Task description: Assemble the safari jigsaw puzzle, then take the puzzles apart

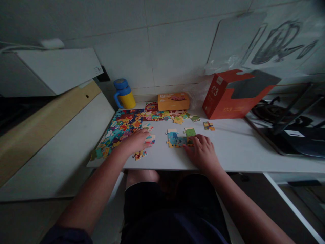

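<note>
A partly assembled colourful jigsaw (119,130) covers the left part of the white tabletop (236,149). My left hand (135,141) rests palm down at its right edge, fingers stretched over loose pieces (150,138). Another loose piece (139,155) lies just below that hand. My right hand (201,150) lies on the table with curled fingers pressing on a small joined cluster of blue and green pieces (179,138). More loose pieces (175,117) are strewn along the back, and a pair (209,126) sits apart to the right.
A yellow mug with a blue lid (125,95) and an orange puzzle box (173,101) stand against the tiled wall. A large red carton (233,93) lies at the back right. A gas hob (286,125) fills the right side. Boards (50,115) lean at the left.
</note>
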{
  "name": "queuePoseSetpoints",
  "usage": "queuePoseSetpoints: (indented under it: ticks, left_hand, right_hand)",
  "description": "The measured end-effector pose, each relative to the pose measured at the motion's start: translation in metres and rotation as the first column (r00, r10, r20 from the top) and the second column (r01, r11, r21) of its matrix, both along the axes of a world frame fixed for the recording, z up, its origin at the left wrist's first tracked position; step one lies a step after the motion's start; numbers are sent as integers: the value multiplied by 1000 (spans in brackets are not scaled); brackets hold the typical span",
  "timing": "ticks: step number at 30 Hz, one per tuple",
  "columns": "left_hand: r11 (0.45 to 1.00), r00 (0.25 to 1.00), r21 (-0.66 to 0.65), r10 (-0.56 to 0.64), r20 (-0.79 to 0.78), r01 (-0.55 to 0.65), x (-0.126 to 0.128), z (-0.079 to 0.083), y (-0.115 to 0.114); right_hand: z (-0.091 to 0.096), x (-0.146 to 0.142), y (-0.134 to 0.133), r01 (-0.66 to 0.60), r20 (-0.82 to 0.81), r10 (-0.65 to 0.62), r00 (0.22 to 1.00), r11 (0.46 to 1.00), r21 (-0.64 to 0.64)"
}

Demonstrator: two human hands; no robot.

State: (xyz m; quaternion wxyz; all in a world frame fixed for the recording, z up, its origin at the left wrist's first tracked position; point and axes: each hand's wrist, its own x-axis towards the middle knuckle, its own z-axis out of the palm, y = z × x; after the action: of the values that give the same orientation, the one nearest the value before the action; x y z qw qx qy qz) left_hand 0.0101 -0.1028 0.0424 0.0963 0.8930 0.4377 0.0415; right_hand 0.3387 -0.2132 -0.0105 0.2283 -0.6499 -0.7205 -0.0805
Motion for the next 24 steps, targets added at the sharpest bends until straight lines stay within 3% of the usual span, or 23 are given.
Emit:
queuePoseSetpoints:
  ticks: [5, 9, 14, 20, 24]
  left_hand:
    - [980, 992, -162, 125, 27, -120, -2, 2, 26]
    - [953, 966, -280, 173, 193, -114, 0, -4, 35]
    - [880, 864, -474, 267, 427, -37, 15, -6, 41]
    - [889, 775, -457, 306, 553, -25, 39, 1, 52]
    - [891, 755, -452, 322, 571, -37, 49, -6, 59]
  right_hand:
    - [0, 0, 1, -23, -17, 22, 1000, 1000, -11]
    - [1, 0, 2, -30, -18, 29, 999, 999, -26]
    - [4, 0, 2, -16, -7, 16, 1000, 998, -55]
    - [5, -1, 3, -13, -24, 12, 1000, 998, -69]
    - [4, -1, 4, -13, -30, 11, 999, 997, -75]
